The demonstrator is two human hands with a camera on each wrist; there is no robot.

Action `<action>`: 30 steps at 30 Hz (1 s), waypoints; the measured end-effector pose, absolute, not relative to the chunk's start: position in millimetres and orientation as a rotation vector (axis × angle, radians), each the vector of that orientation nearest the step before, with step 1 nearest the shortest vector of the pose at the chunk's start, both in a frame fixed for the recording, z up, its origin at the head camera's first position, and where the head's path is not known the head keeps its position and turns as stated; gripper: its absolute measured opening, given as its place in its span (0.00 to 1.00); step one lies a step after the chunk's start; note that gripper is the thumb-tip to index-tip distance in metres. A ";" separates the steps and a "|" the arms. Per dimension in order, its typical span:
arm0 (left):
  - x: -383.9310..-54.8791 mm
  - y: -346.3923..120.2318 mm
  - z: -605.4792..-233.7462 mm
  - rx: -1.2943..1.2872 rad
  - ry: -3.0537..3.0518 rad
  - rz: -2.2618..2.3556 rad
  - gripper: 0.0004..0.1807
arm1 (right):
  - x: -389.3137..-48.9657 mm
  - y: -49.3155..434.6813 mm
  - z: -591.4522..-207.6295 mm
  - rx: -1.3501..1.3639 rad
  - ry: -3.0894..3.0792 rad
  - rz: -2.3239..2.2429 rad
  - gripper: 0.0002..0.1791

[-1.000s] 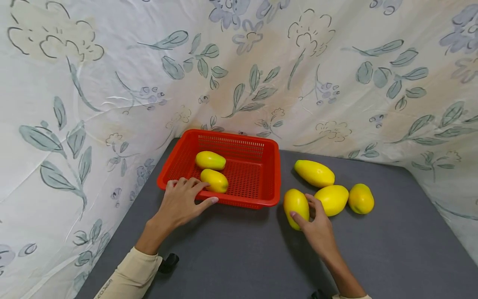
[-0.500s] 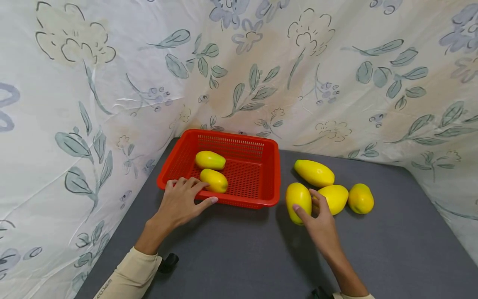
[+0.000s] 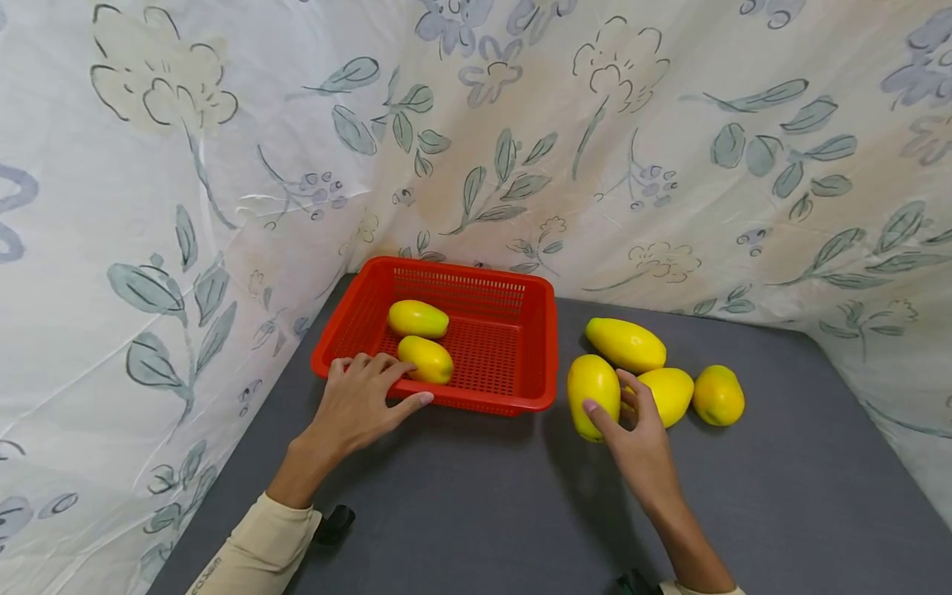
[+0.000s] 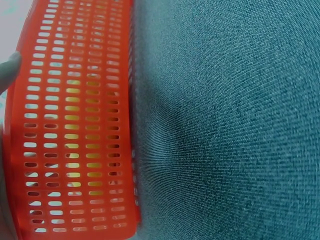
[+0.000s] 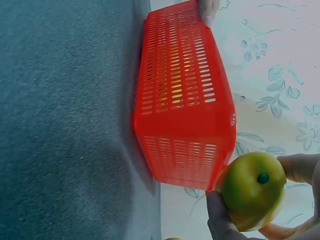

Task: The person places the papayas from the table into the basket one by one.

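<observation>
In the head view my right hand point(image 3: 640, 438) holds a yellow papaya point(image 3: 593, 398), thumb on the near side and fingers behind it. It is raised off the table, just right of the red plastic basket point(image 3: 546, 364). The right wrist view shows the held papaya's greenish end with a dark green spot point(image 5: 263, 178). My left hand point(image 3: 360, 405) grips the basket's near left rim, fingers over the edge and thumb along the outside. Inside the basket lie two papayas, one at the back point(image 3: 418, 319) and one in front point(image 3: 426, 359).
Right of the held fruit, three more papayas lie on the dark grey table point(image 3: 476, 512): one at the back point(image 3: 626, 345), one in the middle point(image 3: 669, 395), one at the right point(image 3: 718, 396). A flowered cloth point(image 3: 476, 165) hangs behind and at the left.
My right hand has lifted the papaya and moved it slightly away from me, up beside the basket's right side. The left hand stays on the rim.
</observation>
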State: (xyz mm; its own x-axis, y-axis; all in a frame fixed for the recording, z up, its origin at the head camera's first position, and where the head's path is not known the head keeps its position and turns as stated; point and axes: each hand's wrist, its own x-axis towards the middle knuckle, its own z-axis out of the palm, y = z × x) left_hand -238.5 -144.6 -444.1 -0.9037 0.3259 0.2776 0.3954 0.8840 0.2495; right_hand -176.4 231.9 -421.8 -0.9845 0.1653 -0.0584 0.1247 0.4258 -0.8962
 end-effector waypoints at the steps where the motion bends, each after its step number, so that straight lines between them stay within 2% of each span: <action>1: -238.4 -144.9 -444.1 -0.547 -2.826 -0.444 0.36 | -176.5 230.9 -421.0 -0.261 -2.614 1.643 0.47; 30: -235.8 -149.6 -446.0 -0.570 -2.815 -0.452 0.36 | -179.4 193.6 -402.6 -0.085 -2.443 1.797 0.43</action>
State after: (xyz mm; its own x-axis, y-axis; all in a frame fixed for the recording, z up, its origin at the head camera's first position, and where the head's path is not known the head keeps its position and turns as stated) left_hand -235.8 -149.6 -446.0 -0.8968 0.3383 0.2852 0.4105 0.8766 0.2512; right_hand -179.4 193.6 -402.6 -0.9927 0.1085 0.0531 -0.0184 0.2987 -0.9542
